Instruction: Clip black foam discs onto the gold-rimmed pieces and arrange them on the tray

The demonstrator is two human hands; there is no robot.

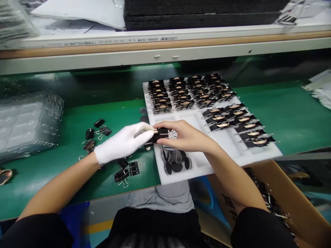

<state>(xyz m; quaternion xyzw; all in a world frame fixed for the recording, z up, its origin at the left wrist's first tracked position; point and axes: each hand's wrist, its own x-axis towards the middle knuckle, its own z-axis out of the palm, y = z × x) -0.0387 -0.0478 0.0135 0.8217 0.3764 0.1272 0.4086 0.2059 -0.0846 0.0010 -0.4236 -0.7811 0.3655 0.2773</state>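
My left hand (126,141), in a white glove, pinches the left side of a black binder clip piece (162,134) over the tray's left edge. Bare, my right hand (182,136) grips the same piece from the right, thumb below and fingers above. The white foam tray (201,160) holds rows of clipped pieces (181,93) at the back and more clipped pieces (249,127) on the right. Dark round discs (177,162) lie in its front left compartment. Loose black binder clips (126,172) are scattered on the green table left of the tray.
Stacked clear plastic trays (28,120) stand at the left. A shelf edge (103,58) runs across the back, with black foam (201,13) above it. Below the table at the right, a cardboard box (292,193) holds more clips.
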